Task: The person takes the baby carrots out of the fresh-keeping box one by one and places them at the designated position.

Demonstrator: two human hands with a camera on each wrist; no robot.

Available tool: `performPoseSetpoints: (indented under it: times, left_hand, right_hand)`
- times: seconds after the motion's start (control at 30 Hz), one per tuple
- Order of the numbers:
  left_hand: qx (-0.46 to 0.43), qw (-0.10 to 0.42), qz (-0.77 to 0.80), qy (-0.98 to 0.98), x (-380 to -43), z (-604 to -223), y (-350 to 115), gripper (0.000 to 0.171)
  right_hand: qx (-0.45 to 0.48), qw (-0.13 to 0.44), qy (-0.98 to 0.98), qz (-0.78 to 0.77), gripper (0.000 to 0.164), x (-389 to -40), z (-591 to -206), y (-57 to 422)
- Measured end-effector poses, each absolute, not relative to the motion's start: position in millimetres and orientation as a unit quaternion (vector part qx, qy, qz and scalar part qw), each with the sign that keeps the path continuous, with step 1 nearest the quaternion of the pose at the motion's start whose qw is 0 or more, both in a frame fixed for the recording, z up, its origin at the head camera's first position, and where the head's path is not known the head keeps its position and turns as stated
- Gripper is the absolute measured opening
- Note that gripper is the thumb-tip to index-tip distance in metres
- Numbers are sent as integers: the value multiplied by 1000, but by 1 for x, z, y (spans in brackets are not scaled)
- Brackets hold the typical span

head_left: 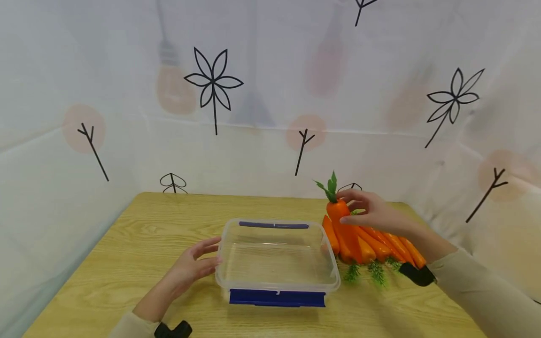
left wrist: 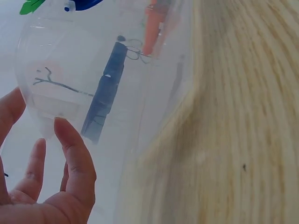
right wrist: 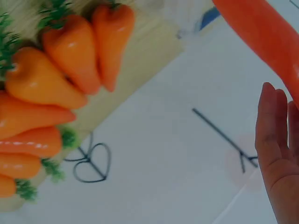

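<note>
My right hand (head_left: 374, 213) holds an orange toy carrot (head_left: 340, 225) near its leafy top, raised upright beside the right rim of a clear plastic container (head_left: 279, 285). The same carrot (right wrist: 264, 39) slants across the upper corner of the right wrist view, above the fingers (right wrist: 268, 121). At the container's left side is my left hand (head_left: 188, 270), its extended fingertips right at the wall. The left wrist view shows the thumb and fingers (left wrist: 74, 158) spread near the transparent side. Lidless, the container stands with a blue latch (head_left: 277, 297) folded down in front.
Several more carrots (head_left: 382, 246) lie in a row right of the container, their green tops towards the front. A wood-grain table (head_left: 160, 225) carries everything. Behind it hangs a pale curtain (head_left: 262, 155) printed with flowers and twigs.
</note>
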State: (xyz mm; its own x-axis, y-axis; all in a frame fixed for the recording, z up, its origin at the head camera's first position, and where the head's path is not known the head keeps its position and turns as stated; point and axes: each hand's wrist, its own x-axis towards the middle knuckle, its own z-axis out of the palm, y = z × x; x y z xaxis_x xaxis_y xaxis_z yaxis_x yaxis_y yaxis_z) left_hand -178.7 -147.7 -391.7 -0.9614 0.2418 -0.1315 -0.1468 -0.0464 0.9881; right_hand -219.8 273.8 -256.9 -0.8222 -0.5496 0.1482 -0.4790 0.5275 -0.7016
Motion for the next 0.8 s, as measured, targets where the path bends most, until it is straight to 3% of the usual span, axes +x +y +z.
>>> performPoseSetpoints:
  times: [0.53,0.8]
  left_hand:
    - [20,79,718,692,-170,-391,-140,58]
    - [11,78,712,698,-169,-392,-141,58]
  right_hand:
    - [-146,-35,912,-381,51,-222,-297,391]
    - [-79,-38,936,-342,61,-230,-324,439]
